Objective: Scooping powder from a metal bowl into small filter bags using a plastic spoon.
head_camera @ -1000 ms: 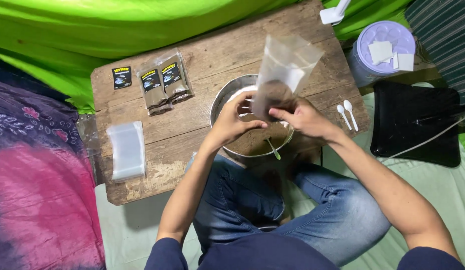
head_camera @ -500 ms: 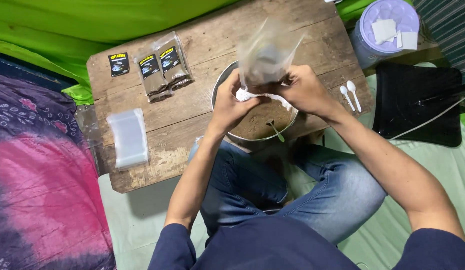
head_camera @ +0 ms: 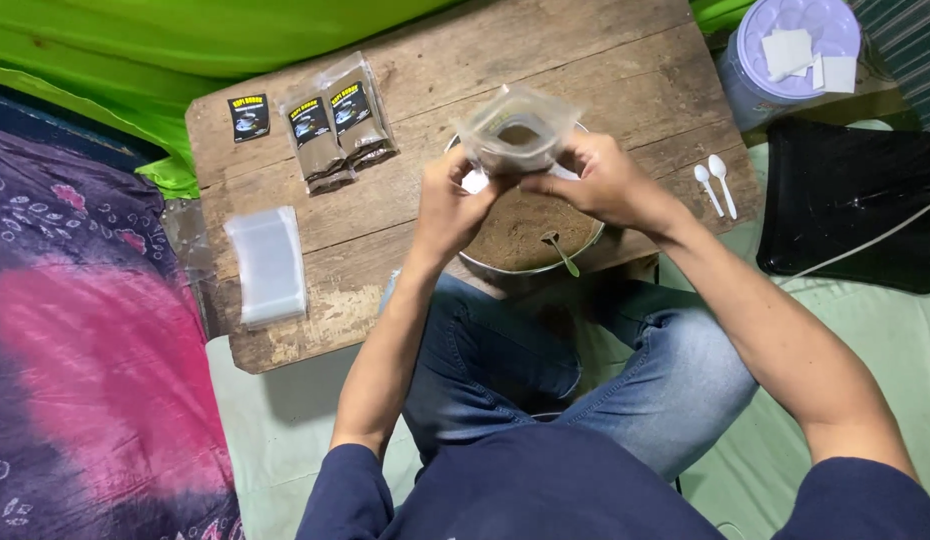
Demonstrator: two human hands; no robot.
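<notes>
My left hand and my right hand both hold a clear plastic pouch with brown powder in it. I hold it above a round metal bowl of brown powder. The pouch's mouth faces up toward me and stands open. A small spoon lies in the powder near the bowl's front rim. The bowl stands on a worn wooden board across my lap.
Two filled pouches with dark labels and a loose dark label lie at the board's far left. A stack of empty clear pouches sits near the left edge. Two white spoons, a lidded purple tub and a black tray are at right.
The pouch was held up tall above the bowl; both hands have brought it lower and tipped it, so its open mouth now faces me.
</notes>
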